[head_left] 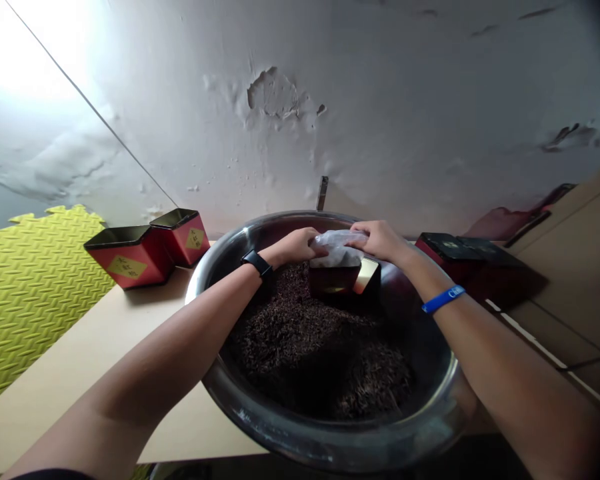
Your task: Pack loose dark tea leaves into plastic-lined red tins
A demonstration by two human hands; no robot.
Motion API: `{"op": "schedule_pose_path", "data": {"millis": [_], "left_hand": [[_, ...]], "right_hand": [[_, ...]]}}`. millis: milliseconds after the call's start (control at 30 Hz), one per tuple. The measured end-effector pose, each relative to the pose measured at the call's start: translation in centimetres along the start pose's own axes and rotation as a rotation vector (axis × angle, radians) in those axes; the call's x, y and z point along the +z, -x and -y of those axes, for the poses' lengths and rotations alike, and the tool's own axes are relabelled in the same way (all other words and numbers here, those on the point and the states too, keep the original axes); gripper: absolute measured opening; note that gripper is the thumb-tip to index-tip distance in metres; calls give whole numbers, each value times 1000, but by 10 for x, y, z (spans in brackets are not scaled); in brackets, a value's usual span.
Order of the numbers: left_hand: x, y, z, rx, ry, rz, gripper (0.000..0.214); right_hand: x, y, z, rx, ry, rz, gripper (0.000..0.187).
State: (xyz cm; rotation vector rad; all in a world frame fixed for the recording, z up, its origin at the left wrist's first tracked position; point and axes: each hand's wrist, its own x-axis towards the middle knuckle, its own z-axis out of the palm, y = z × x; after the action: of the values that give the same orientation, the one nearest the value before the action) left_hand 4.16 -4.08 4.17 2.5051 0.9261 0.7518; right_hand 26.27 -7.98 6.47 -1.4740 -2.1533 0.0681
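Note:
Both my hands grip a clear plastic bag (339, 247) at the mouth of a dark red tin (334, 280). My left hand (299, 247) pinches the bag's left side, and my right hand (377, 241) has the right side between thumb and fingers. The tin stands inside a wide steel basin (260, 437), on the far side of a bed of dark, loose tea leaves (290, 333). Just right of that tin, a piece with a shiny gold inner face (367, 276) leans in the basin. How far the bag reaches into the tin is hidden.
Two open red tins with yellow labels, one larger (130, 260) and one smaller (183, 237), stand left on the pale table (145, 347). Dark-topped red tins (445, 250) sit at right beside cardboard (580, 267). A peeling wall (380, 120) rises behind; yellow foam mats (35, 280) lie left.

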Motion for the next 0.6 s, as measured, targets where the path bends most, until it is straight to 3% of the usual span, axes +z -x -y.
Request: {"op": "schedule_pose_path", "data": {"millis": [67, 133, 233, 367, 500, 600], "left_hand": [[0, 1, 2, 50, 3, 97, 31], [0, 4, 2, 112, -47, 130, 25], [1, 9, -3, 173, -192, -2, 20], [11, 10, -12, 182, -307, -150, 35], [20, -1, -8, 224, -141, -231, 38], [17, -8, 0, 182, 105, -219, 30]], "right_hand": [[0, -1, 1, -80, 4, -88, 20], [-3, 0, 4, -165, -46, -58, 21], [-10, 2, 7, -167, -99, 173, 31], [-15, 5, 6, -58, -115, 412, 38], [-5, 3, 4, 224, -190, 347, 37], [6, -1, 5, 284, -23, 198, 19]]}}
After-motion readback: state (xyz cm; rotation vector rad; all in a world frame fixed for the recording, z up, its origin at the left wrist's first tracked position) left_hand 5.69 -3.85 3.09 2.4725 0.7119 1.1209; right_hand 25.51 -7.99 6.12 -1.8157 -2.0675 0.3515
